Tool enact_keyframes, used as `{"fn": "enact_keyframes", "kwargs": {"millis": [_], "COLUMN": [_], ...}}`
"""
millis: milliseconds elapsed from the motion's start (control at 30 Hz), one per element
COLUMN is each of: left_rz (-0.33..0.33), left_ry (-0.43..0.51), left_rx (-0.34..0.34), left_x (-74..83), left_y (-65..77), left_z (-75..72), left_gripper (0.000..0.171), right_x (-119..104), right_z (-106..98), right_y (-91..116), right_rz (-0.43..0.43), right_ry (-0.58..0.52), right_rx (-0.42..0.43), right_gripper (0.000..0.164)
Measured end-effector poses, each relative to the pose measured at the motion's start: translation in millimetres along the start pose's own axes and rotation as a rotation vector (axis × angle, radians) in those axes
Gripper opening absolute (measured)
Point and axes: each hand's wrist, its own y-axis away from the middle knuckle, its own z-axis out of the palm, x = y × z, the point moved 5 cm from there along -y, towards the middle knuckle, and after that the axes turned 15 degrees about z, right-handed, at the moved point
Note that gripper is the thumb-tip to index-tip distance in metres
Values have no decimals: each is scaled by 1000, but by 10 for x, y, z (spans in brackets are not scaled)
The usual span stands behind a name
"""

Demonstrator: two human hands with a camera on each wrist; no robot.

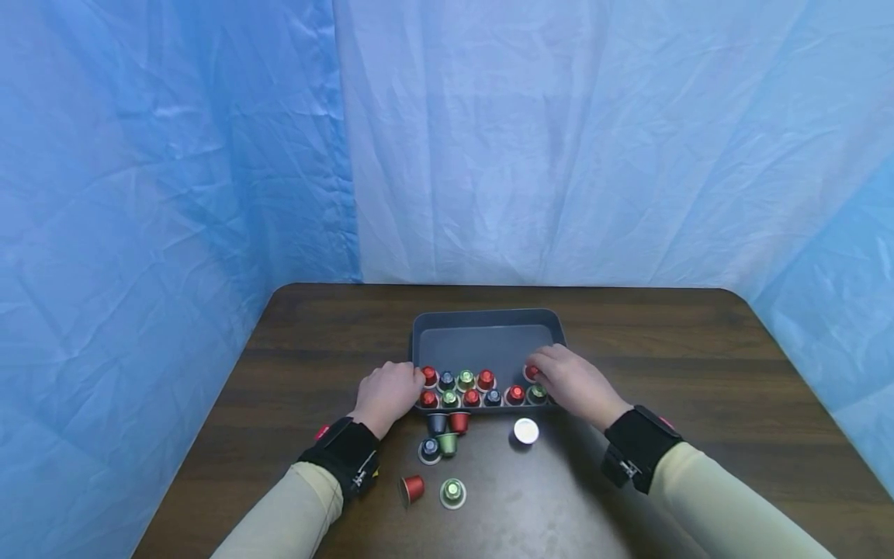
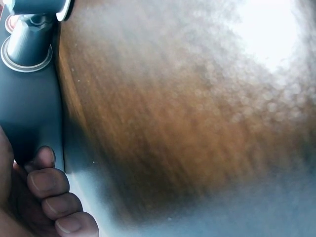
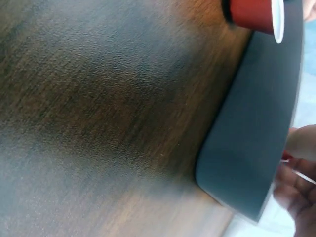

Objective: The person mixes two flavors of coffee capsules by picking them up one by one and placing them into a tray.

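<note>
A dark grey baking tray (image 1: 489,317) holds two rows of red, green and dark blue coffee capsules along its near side. My left hand (image 1: 391,390) grips the tray's left end, its fingers curled at the corner in the left wrist view. Over the right end of the tray, my right hand (image 1: 574,382) pinches a red coffee capsule (image 1: 532,373) between thumb and fingers. That capsule is mostly hidden by the hand in the right wrist view. Just nearer than it sits a green capsule (image 1: 537,394), with a red capsule (image 1: 515,394) to its left.
Against the tray's near side are blue (image 1: 437,423), red (image 1: 459,422) and green (image 1: 447,444) capsules, with a dark blue one (image 1: 429,449) beside them. Closer lie a tipped red capsule (image 1: 413,488) and an upright green one (image 1: 452,491). A capsule shows its white lid (image 1: 526,431).
</note>
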Motion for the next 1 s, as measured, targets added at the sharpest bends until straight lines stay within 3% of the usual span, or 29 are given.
{"fn": "enact_keyframes", "kwargs": {"millis": [267, 700, 1000], "left_rz": [-8, -16, -16], "left_ry": [14, 25, 15], "left_rx": [-4, -6, -9], "left_x": [-3, -8, -11], "left_y": [-1, -13, -33], "left_z": [7, 13, 26], "left_gripper": [33, 34, 33], "right_x": [24, 82, 75], "right_z": [79, 138, 22], "right_y": [-47, -63, 12], "right_rz": [10, -11, -9], "right_ry": [76, 91, 55], "right_rx": [6, -13, 70], "right_gripper": [35, 33, 34]}}
